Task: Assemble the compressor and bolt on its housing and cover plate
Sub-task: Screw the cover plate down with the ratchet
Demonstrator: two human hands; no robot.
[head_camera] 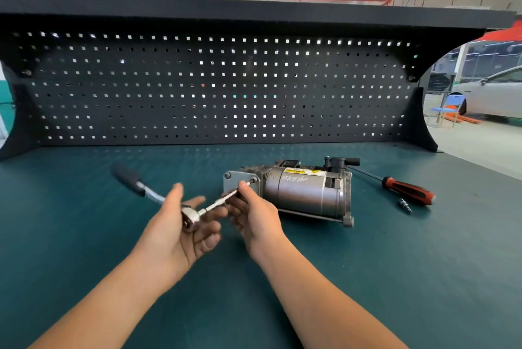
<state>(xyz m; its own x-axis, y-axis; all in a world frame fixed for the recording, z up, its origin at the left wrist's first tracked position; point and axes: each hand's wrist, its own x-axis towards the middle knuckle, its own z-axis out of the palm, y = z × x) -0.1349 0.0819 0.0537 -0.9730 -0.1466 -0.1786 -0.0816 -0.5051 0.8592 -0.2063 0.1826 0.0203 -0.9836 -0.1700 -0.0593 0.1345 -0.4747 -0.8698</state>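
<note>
The grey compressor (305, 190) lies on its side on the green bench, its square cover plate (234, 183) facing me at its left end. A ratchet wrench (190, 217) with a black handle points up to the left, and its thin extension bar (223, 200) reaches the bolt at the plate's upper right corner. My left hand (180, 224) cups the ratchet head in its palm, thumb up, fingers loosely curled under it. My right hand (252, 216) pinches the extension bar close to the bolt.
A red-and-black screwdriver (406, 187) lies right of the compressor, with a small metal bit (405, 205) in front of it. A black pegboard (220, 88) closes the bench at the back. The bench's right edge (480, 170) runs diagonally.
</note>
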